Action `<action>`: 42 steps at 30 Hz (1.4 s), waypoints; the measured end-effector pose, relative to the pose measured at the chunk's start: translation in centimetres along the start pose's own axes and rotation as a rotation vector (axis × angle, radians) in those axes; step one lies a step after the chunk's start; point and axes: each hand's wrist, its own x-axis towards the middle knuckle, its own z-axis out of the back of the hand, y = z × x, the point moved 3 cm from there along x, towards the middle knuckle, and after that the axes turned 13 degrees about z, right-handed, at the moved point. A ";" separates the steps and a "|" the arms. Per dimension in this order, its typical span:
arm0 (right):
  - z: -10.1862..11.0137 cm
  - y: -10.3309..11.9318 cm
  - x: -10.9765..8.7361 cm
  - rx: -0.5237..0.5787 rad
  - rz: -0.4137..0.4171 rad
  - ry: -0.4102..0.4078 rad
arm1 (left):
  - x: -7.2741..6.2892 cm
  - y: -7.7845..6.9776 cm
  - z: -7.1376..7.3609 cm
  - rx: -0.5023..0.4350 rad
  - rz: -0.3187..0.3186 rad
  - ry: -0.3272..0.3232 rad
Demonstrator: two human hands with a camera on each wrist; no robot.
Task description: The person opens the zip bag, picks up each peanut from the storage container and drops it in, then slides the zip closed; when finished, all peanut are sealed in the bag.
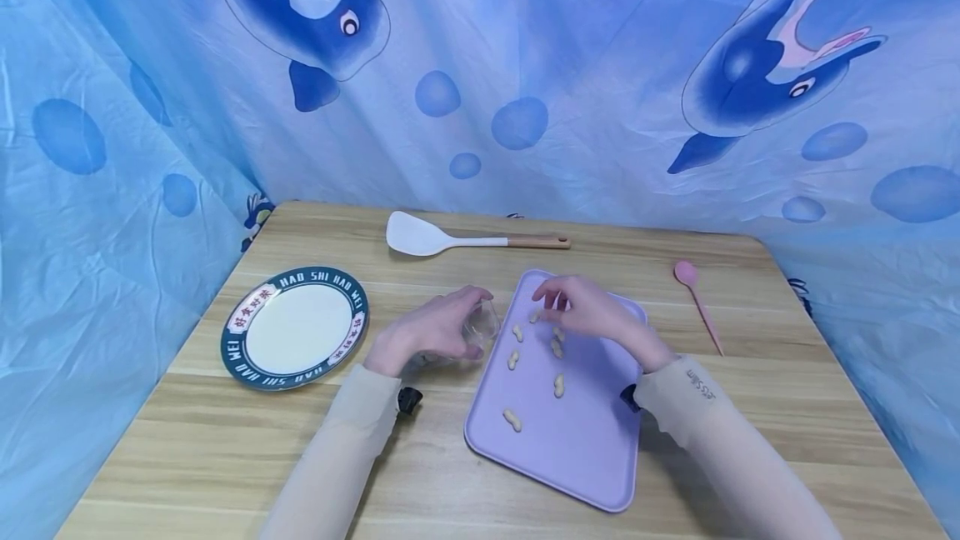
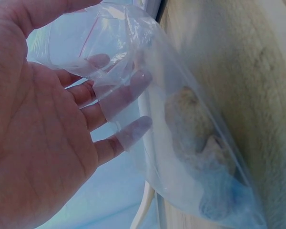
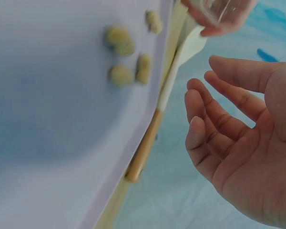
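A clear plastic zip bag [image 1: 482,322] is held by my left hand [image 1: 437,326], just left of the lilac tray [image 1: 577,448]. In the left wrist view the fingers are spread at the bag's mouth and show through the plastic. Peanuts [image 2: 188,124] lie in the bag's lower part. My right hand [image 1: 588,307] hovers over the tray's far end, fingers loosely bent and nothing between them. Below it in the right wrist view are several unshelled peanuts [image 3: 119,40]. More lie down the tray's left half, one peanut [image 1: 512,419] being nearest the front.
A white plate [image 1: 300,332] with a dark green lettered rim stands on the left. Along the back lies a white spatula [image 1: 420,236] with a wooden handle. To the tray's right is a pink spoon [image 1: 697,302]. A blue dolphin curtain [image 1: 480,65] hangs behind the wooden table [image 1: 225,457].
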 end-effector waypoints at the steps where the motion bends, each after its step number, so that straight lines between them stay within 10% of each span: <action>1: 0.1 -0.3 -0.3 0.000 0.007 0.000 | 0.0 0.0 0.0 -0.002 0.001 0.000; 18: -0.9 -4.1 -3.3 0.046 0.027 0.144 | -0.1 0.0 0.0 -0.008 0.012 0.015; 42: -2.1 -4.1 -3.2 0.040 0.065 0.103 | 0.0 -0.1 -0.1 0.024 0.010 0.017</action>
